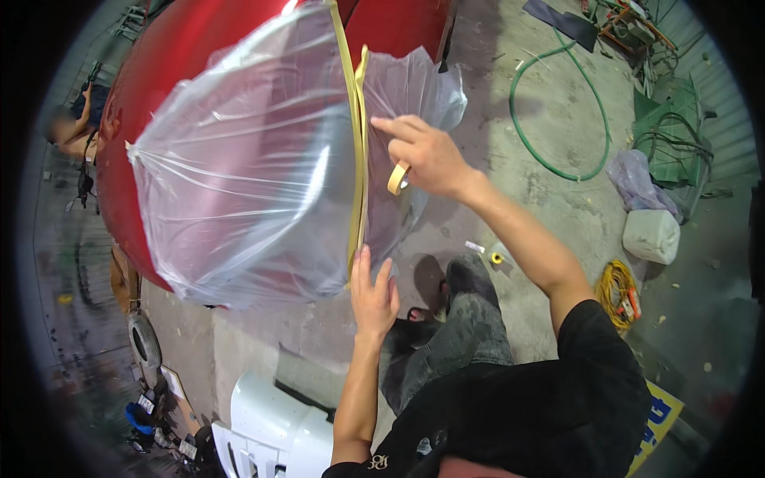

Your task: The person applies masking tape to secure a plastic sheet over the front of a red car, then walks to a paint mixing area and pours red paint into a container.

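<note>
Clear plastic sheeting (pixel 247 167) covers part of a glossy red car body (pixel 187 36). Down it runs a strip of yellow masking tape (pixel 353 159), whose upper part has a loose, folded flap standing up. My left hand (pixel 374 296) has its fingers stretched out, the tips against the strip's lower end. Higher up, my right hand (pixel 426 155) points its index finger at the sheeting just right of the strip. Its other fingers are curled round a roll of masking tape (pixel 398 178). Part of that roll is hidden by the hand.
A green hose (pixel 522 131) loops over the concrete floor at right, near a white plastic jug (pixel 651 237) and a coiled yellow cord (pixel 617 296). A white car panel (pixel 275 422) lies at lower left, a tyre (pixel 144 341) beyond it. Another person (pixel 80 131) is at far left.
</note>
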The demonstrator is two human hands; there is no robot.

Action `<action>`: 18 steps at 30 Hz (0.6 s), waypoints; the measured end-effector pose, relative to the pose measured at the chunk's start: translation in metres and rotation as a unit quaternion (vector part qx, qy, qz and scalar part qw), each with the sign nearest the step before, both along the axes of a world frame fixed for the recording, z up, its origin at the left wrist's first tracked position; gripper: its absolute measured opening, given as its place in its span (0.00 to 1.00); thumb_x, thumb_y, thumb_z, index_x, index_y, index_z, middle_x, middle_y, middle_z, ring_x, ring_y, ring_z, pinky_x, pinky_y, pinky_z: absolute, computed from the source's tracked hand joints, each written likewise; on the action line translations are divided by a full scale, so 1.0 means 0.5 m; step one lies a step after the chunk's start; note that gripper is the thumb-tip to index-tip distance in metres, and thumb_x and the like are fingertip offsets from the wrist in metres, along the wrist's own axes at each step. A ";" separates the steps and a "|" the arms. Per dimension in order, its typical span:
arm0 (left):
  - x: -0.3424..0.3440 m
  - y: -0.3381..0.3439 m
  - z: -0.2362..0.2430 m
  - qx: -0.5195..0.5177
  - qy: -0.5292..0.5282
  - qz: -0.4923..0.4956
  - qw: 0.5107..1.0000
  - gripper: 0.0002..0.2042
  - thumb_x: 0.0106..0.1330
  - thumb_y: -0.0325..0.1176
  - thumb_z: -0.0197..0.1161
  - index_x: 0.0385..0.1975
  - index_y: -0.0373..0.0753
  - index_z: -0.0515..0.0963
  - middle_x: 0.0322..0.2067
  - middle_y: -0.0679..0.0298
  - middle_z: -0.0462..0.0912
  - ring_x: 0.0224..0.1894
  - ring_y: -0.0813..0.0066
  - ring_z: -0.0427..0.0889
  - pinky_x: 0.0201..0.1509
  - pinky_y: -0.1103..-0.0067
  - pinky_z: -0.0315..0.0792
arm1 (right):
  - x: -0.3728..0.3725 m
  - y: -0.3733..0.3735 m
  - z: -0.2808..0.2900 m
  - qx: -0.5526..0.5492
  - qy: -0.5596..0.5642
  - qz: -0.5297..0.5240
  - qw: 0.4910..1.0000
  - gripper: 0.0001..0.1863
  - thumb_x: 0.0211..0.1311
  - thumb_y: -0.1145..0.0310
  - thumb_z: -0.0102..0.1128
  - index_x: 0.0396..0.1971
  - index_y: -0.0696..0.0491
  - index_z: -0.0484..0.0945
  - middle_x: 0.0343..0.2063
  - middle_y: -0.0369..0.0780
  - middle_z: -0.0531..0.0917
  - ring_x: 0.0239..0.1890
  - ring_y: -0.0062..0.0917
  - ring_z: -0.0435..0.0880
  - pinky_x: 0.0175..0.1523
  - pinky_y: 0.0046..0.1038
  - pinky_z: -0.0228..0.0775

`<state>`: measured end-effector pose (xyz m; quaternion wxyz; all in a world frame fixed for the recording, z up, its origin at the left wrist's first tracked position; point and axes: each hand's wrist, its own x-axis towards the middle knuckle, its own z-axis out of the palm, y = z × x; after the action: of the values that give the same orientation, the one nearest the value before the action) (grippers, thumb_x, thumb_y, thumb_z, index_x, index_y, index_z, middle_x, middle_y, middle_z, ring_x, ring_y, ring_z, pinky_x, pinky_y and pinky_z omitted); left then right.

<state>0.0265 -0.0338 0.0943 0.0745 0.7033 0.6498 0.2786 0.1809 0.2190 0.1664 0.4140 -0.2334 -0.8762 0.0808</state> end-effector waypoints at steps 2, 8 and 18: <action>0.009 0.039 -0.048 0.048 0.035 0.007 0.998 0.24 0.55 0.24 0.68 0.55 0.41 0.76 0.69 0.42 0.60 0.69 0.39 0.60 0.70 0.56 0.59 | -0.005 0.016 -0.021 0.058 0.002 0.001 0.998 0.11 0.42 0.76 0.64 0.19 0.54 0.67 0.57 0.40 0.79 0.49 0.35 0.80 0.45 0.32 0.77; 0.029 0.079 -0.163 0.187 0.144 0.034 0.971 0.21 0.53 0.30 0.70 0.50 0.41 0.80 0.67 0.43 0.63 0.70 0.44 0.61 0.73 0.56 0.54 | -0.016 0.058 -0.065 0.252 -0.009 -0.036 0.967 0.06 0.44 0.76 0.63 0.22 0.53 0.73 0.55 0.33 0.80 0.49 0.30 0.81 0.41 0.30 0.81; 0.037 0.096 -0.199 0.261 0.137 0.051 0.954 0.20 0.51 0.31 0.72 0.46 0.40 0.80 0.69 0.41 0.59 0.73 0.44 0.55 0.73 0.55 0.52 | -0.014 0.021 -0.047 0.254 -0.036 -0.022 0.966 0.06 0.43 0.80 0.58 0.24 0.58 0.74 0.58 0.48 0.77 0.49 0.42 0.80 0.51 0.36 0.75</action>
<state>0.0450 0.0143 -0.0052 -0.2155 0.6954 0.5938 0.3427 0.1737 0.2294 0.1428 0.4296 -0.1427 -0.8768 -0.1621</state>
